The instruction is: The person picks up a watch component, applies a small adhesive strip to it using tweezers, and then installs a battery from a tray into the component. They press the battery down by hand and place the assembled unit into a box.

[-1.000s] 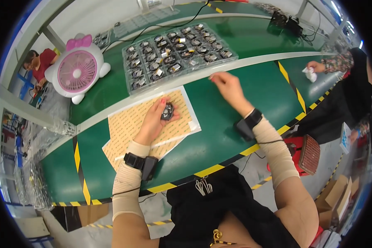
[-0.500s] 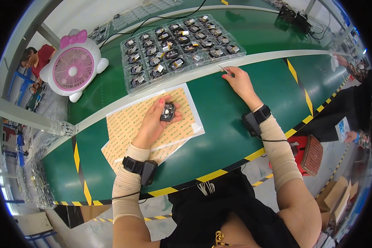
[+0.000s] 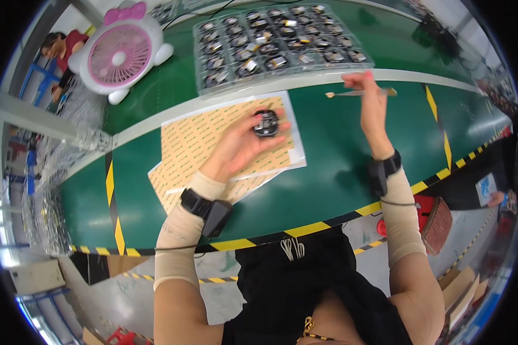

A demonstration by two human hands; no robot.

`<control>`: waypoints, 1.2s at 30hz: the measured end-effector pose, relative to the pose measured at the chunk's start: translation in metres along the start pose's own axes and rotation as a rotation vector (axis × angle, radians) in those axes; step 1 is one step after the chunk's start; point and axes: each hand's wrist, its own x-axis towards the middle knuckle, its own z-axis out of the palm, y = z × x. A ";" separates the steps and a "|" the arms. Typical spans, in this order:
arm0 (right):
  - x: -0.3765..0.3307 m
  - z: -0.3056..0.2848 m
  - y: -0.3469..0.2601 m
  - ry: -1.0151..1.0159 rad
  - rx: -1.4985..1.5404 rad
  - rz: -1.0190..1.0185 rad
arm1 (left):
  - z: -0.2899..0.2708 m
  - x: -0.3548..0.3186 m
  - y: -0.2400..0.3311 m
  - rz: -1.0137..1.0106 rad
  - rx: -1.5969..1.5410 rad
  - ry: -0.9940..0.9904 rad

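Note:
My left hand [image 3: 236, 146] holds a small black round-cornered electronic housing [image 3: 266, 123] between thumb and fingers, with its inner parts facing up. It is over the beige adhesive sheets [image 3: 198, 144] that lie on the green bench. Farther right, my right hand [image 3: 372, 106] is raised above the bench, closed on slim tweezers [image 3: 351, 93] held nearly level. A small beige piece shows at their left end, and the other end looks yellowish. Motion blurs the right fingers.
A clear compartment tray [image 3: 305, 60] with many similar housings stands beyond a pale rail [image 3: 149, 127]. A pink and white fan [image 3: 119, 57] is at the far left. Yellow-black tape [image 3: 305, 230] lines the bench's near edge. People are at both sides.
The view has shifted, so the bench and tray appear displaced. My left hand has turned the housing. My right hand has lifted and swung the tweezers level, a beige piece now at one end.

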 end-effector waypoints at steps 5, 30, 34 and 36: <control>-0.045 0.022 -0.007 -0.300 0.225 -0.065 | 0.001 0.000 -0.006 -0.005 0.120 -0.017; -0.062 0.046 -0.009 -0.534 -0.196 0.030 | 0.008 -0.003 -0.011 -0.195 0.085 -0.141; -0.062 0.048 -0.004 -0.423 -0.048 0.112 | 0.011 -0.005 -0.012 -0.220 0.291 -0.115; -0.062 0.047 -0.003 -0.504 -0.092 0.000 | 0.013 -0.005 -0.014 -0.172 0.329 -0.054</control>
